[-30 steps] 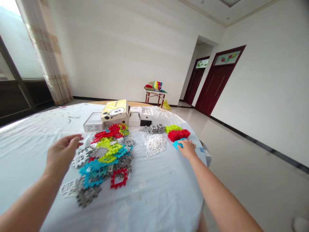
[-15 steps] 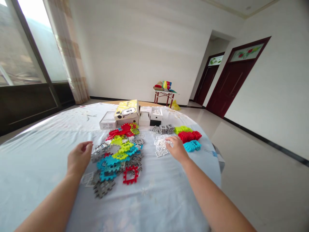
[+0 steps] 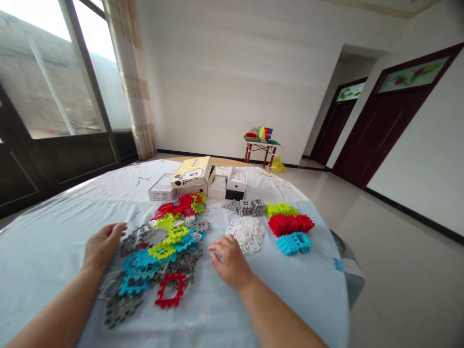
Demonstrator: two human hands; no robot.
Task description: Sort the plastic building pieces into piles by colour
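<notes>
Over the bare cloth between the mixed pile and the white pieces is my right hand [image 3: 230, 260]. Its fingers are apart and hold nothing. White lattice window pieces [image 3: 247, 233] lie in a heap just beyond it. My left hand [image 3: 104, 244] stays at the left side of the mixed pile, fingers loosely curled together, with nothing visible in them. That pile of interlocking toy plates has blue plates [image 3: 141, 261], lime-green plates [image 3: 176, 237], red plates [image 3: 181, 205] and grey plates [image 3: 123, 308]. A red square frame [image 3: 162, 302] lies at its near edge.
Right of the white heap are grey plates [image 3: 248, 207], a green stack [image 3: 282, 210], a red stack [image 3: 290, 224] and a blue stack [image 3: 293, 243]. A yellow cartoon box [image 3: 192, 171] and white boxes [image 3: 161, 188] stand behind. The round table's cloth [image 3: 275, 309] drops away at right.
My right hand has moved from the white pieces back left toward the mixed pile. My left hand stays beside the pile. The view has shifted, showing more window.
</notes>
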